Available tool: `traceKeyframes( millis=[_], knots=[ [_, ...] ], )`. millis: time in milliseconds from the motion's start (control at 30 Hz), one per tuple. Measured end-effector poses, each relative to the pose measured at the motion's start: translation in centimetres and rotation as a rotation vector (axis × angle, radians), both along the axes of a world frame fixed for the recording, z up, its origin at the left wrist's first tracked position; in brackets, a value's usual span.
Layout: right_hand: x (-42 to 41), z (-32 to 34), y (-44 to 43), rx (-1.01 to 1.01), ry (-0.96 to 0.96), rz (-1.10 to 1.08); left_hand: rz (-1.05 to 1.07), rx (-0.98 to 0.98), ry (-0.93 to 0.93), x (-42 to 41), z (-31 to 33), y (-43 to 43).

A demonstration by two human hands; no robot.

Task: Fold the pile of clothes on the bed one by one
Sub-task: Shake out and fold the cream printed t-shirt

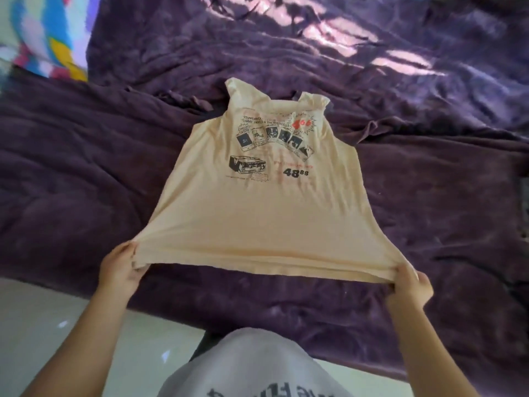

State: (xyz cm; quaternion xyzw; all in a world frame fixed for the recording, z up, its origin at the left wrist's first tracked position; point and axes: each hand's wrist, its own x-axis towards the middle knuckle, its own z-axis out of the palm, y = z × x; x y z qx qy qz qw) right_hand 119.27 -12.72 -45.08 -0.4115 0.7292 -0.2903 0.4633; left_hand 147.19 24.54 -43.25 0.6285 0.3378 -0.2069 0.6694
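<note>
A cream sleeveless top (266, 213) with black and red print lies face up on the purple bed cover, straps pointing away from me. My left hand (121, 267) grips the hem's left corner. My right hand (410, 285) grips the hem's right corner. The hem is stretched taut between them and lifted a little off the bed near its front edge. The upper part of the top rests on the cover, with its right strap crumpled.
The wrinkled purple cover (429, 167) spreads across the bed, with sunlit patches at the far right. A multicoloured cloth (43, 35) sits at the far left corner. Pale floor (57, 325) shows below the bed edge. A dark item (523, 207) is cut off at the right border.
</note>
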Motion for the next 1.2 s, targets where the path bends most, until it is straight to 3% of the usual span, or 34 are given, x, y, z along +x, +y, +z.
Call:
traceKeyframes(
  millis=[100, 200, 367, 433, 567, 633, 933, 1100, 1200],
  knots=[
    [-2.1, 1.3, 0.0, -0.048, -0.012, 0.029, -0.028, -0.155, -0.031, -1.6, 1.2, 2.0],
    [-4.8, 0.4, 1.0, 0.024, 0.036, 0.056, -0.086, -0.065, 0.0, -3.8, 0.6, 3.9],
    [-8.8, -2.3, 4.0, 0.152, 0.542, 0.378, -0.07, 0.209, 0.172, -7.9, -2.9, 6.8],
    [-9.5, -2.6, 4.8, 0.204, 0.655, 0.523, -0.093, 0.349, 0.181, -9.2, -3.8, 7.4],
    [-8.6, -2.4, 4.9, 0.314, 0.78, 0.746, -0.468, 0.901, 0.1, -9.2, -4.1, 6.8],
    [-6.7, -2.0, 4.2, 0.317, 0.837, 0.827, -0.504, 1.042, 0.107, -8.2, -3.5, 5.4],
    [8.4, 1.5, 0.7, 0.106, 0.78, 1.057, -0.635, 0.986, -0.136, -0.8, -0.1, -5.6],
    [16.7, 4.0, -2.7, 0.004, 0.714, 1.061, -0.702, 0.889, -0.324, 5.5, 1.9, -11.2],
    [20.6, 4.9, -5.8, -0.061, 0.774, 1.077, -0.82, 0.893, -0.427, 9.4, 1.9, -13.3]
  ],
)
